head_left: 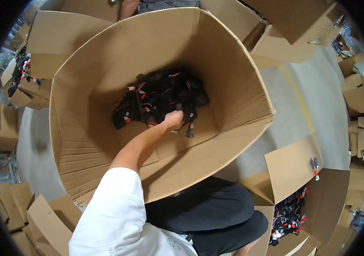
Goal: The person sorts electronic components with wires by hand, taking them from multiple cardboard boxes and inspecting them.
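Observation:
A large open cardboard box [229, 85] stands in front of me. At its bottom lies a pile of black wired packs [169, 87] with red and white connectors. My left hand [174, 120] reaches down into the box and is closed at the near edge of this pile. Its fingers are turned away, so what they grip cannot be made out. Beside the hand, a short black lead [189, 130] with a pale connector rests on the box floor. My right hand does not show.
An open carton [295, 166] at lower right holds more black wired pieces, with one small lead [315, 168] on its flap. Another carton [30, 91] with similar pieces stands at far left. Across the box is another person's arm [129, 8]. A yellow line [298, 100] crosses the grey floor.

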